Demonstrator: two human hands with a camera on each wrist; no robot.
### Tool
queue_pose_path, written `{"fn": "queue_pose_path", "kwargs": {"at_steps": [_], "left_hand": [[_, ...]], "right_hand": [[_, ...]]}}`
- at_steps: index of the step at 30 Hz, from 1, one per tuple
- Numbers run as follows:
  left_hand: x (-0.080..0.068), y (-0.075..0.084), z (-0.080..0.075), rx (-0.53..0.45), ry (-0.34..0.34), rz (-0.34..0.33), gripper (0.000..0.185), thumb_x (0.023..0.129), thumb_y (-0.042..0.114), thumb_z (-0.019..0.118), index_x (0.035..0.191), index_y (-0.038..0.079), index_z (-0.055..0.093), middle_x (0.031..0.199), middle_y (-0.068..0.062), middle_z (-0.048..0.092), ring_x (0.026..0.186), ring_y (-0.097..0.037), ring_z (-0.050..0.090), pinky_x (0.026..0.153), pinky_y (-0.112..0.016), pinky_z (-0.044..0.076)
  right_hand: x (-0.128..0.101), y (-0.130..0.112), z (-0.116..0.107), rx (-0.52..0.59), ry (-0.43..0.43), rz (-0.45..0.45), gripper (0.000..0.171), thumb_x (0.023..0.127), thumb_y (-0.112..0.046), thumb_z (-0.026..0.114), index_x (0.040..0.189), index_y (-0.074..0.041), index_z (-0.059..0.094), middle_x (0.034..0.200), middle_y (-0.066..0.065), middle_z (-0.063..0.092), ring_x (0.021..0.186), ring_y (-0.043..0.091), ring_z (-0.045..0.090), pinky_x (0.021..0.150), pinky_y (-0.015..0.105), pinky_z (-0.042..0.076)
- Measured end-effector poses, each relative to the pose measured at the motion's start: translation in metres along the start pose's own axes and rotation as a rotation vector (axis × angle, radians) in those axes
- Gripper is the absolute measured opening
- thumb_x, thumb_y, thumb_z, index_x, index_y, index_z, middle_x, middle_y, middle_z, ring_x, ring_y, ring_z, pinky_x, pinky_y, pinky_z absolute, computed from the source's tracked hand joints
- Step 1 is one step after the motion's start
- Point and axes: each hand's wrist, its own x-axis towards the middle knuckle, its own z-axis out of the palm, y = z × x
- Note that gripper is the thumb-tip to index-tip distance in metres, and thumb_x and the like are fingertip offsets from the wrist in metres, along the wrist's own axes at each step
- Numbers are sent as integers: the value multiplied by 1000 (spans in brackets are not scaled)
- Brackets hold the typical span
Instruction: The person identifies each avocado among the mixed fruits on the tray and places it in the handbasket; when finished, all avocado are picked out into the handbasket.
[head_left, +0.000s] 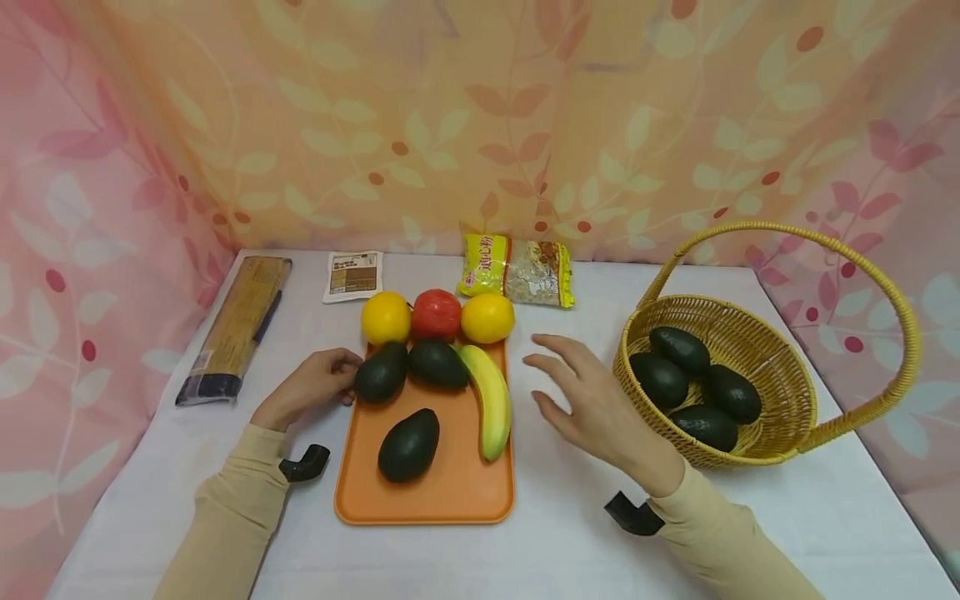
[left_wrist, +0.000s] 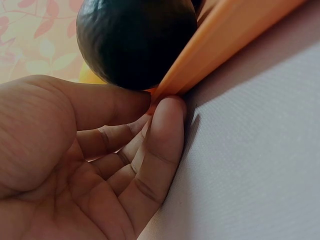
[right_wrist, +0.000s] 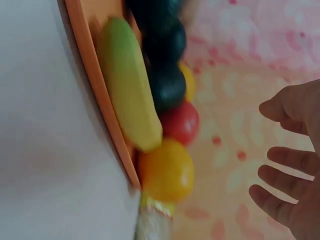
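1. Left hand [head_left: 317, 383] pinches the orange tray [head_left: 427, 502] by one long edge.
2. The tray lies between both hands, long axis pointing forward; the left is nearer, touching.
3. Right hand [head_left: 596, 410], spread and holding nothing, is apart from it.

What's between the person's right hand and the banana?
Just bare white cloth and the rim of the orange tray lie between the right hand and the banana; the head view shows it.
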Motion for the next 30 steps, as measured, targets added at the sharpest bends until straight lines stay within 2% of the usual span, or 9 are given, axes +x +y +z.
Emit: {"fn": "queue_pose_path", "kwargs": {"at_steps": [6, 14, 23, 26, 30], "left_hand": [[0, -1, 1, 5, 1, -11, 31, 91, 13, 51, 115, -6, 51, 79, -12, 59, 66, -19, 59, 65, -28, 50], [1, 0, 1, 15, 8, -12, 31, 90, 13, 53, 114, -6, 51, 80, -11, 60, 65, -19, 58, 65, -29, 50], [3, 0, 1, 34, 16, -26, 33, 90, 17, 55, 114, -5, 52, 82, -11, 62, 67, -19, 59, 65, -30, 51], [3, 0, 1, 26, 12, -25, 33, 90, 17, 55, 115, -5, 52, 84, -12, 62, 68, -19, 59, 65, -30, 51], [2, 0, 2, 10, 7, -24, 33, 90, 16, 55, 115, -5, 51, 84, -12, 61, 67, -18, 59, 64, -30, 52]], "right_hand": [[24, -33, 41, 18, -182, -202, 56, 76, -20, 74, 126, -12, 49, 138, 12, 40, 129, 26, 36, 103, 39, 33], [40, -67, 77, -54, -345, -362, 60, 81, -29, 70, 133, -20, 44, 144, 8, 33, 134, 28, 26, 106, 43, 28], [43, -79, 91, -158, -408, -427, 63, 82, -37, 67, 138, -28, 39, 147, 5, 28, 137, 30, 19, 111, 45, 12], [43, -78, 92, -157, -433, -424, 59, 83, -34, 64, 137, -29, 40, 145, 4, 32, 136, 30, 21, 110, 46, 17], [41, -76, 91, -131, -466, -404, 52, 86, -28, 62, 134, -28, 43, 140, 3, 40, 129, 28, 34, 105, 46, 29]]}}
